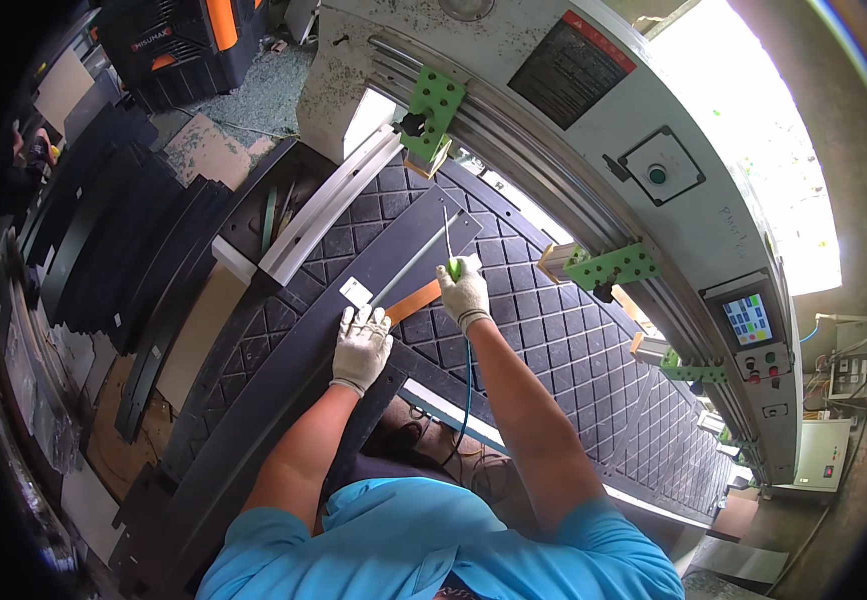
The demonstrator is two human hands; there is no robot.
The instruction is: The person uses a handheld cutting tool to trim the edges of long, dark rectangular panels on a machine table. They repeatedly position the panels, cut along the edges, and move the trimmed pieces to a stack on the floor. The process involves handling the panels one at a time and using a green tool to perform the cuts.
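Note:
My left hand (361, 345), in a white knit glove, lies with fingers spread on a long dark metal panel (333, 325) beside a white label (356, 291). In my gloved right hand (463, 295) is a green air blow gun (454, 269); its thin metal nozzle points up toward the panel’s far end, and a blue hose (469, 370) hangs from it. An orange-brown strip (414, 300) extends between my hands, partly hidden by them. The panel rests on a black worktop with a diamond grid (533, 350).
A machine beam (673, 180) with green clamps (610, 266), rails and a screen (746, 318) arches along the back and right. A white profile (323, 205) and dark tray (293, 170) border the worktop. Stacked dark panels (93, 240) and a black toolbox (168, 55) are left.

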